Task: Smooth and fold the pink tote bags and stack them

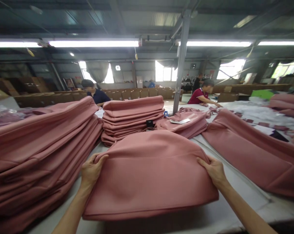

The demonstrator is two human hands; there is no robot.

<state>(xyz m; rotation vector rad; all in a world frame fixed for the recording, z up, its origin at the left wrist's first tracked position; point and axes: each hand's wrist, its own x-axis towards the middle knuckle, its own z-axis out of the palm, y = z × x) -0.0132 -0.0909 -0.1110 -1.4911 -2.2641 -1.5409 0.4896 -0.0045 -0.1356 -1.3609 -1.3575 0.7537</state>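
Observation:
A pink leather-like bag [151,182] is held up in front of me, its broad flat side towards me and a seam across its upper part. My left hand [92,169] grips its upper left corner, thumb on the near face. On the opposite side, my right hand [213,169] is closed on the upper right corner, thumb also in front. Most of my fingers are hidden behind the bag. Its lower edge hangs slightly above the white table [241,198].
Folded pink bags stand in a tall stack [39,156] at left and another stack [133,113] behind. More pink pieces [254,152] lie at right. A small black tag [149,123] sits mid-table. Co-workers in dark blue [100,97] and red [198,96] are beyond, near a post [182,61].

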